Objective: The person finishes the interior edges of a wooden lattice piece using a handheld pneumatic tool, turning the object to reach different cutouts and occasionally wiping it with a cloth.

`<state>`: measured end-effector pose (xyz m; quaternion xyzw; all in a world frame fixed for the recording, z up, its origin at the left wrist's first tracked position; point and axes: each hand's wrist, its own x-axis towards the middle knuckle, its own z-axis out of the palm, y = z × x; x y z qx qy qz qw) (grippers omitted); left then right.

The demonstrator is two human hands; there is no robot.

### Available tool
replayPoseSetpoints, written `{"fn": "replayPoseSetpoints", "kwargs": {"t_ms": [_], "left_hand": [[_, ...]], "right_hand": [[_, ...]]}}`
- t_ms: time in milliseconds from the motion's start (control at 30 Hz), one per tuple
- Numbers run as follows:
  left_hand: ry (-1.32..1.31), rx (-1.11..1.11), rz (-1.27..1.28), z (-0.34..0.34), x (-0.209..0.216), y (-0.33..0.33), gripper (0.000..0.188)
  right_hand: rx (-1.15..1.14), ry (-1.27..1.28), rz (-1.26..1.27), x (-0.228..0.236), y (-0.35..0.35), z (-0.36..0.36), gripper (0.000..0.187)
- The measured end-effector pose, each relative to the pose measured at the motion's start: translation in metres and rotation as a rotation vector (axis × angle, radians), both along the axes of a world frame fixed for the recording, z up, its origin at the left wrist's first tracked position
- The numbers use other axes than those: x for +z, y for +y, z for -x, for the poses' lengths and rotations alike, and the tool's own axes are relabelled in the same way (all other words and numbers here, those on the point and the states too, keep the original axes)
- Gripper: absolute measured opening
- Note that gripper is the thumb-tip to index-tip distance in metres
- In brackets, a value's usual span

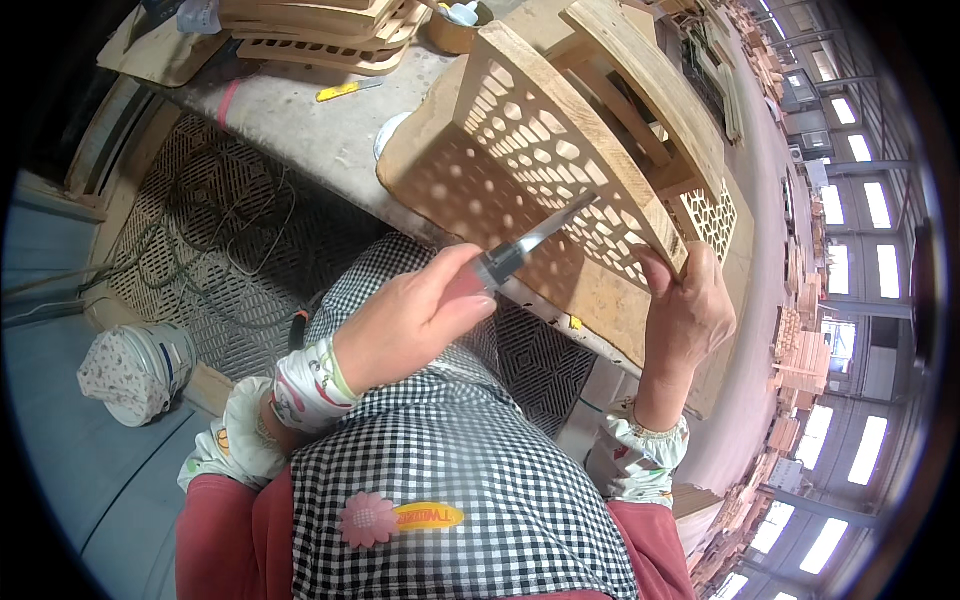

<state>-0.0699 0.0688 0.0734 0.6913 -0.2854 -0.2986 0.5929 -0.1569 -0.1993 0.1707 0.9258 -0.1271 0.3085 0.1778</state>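
yellow-handled cutter (pixel 345 91) | stacked curved wood pieces (pixel 325 34) | brown bowl (pixel 450 39) | white bucket (pixel 178 360)

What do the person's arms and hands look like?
The left hand and right hand are ungloved. Dull-red sleeves show below white oversleeves with coloured prints; the left wrist's printed white cuff has a light-green edge.

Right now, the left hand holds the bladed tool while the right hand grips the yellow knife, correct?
Not quite: in the head view, the right hand grips the perforated wooden panel instead. The left hand does hold the bladed tool.
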Motion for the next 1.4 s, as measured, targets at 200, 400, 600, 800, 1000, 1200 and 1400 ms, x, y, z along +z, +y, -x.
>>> {"fn": "replayPoseSetpoints", "kwargs": {"t_ms": [200,400,600,800,1000,1200,1400], "left_hand": [[-0.154,-0.024,-0.084,-0.008,0.018,-0.024,0.039],[-0.314,0.083,-0.134,-0.012,0.015,-0.042,0.038],[-0.097,0.019,-0.084,0.002,0.025,0.007,0.048],[-0.123,0.030,0.015,0.005,0.033,0.004,0.048],[-0.198,0.064,-0.025,-0.001,0.039,-0.016,0.050],[-0.056,0.012,0.024,-0.005,0.037,-0.025,0.054],[0.239,-0.110,0.128,-0.005,0.032,-0.032,0.044]], "right_hand": [[-0.029,0.029,0.035,-0.001,0.006,0.004,0.060],[-0.025,0.002,0.030,-0.002,0.007,-0.001,0.059],[-0.072,0.068,0.033,0.002,0.013,-0.008,0.055],[-0.075,0.068,-0.025,0.002,0.020,-0.008,0.055],[-0.027,0.079,-0.027,0.001,0.022,-0.002,0.056],[-0.007,0.067,-0.030,0.000,0.017,-0.001,0.057],[-0.003,0.064,-0.042,0.001,0.012,-0.001,0.056]]}}
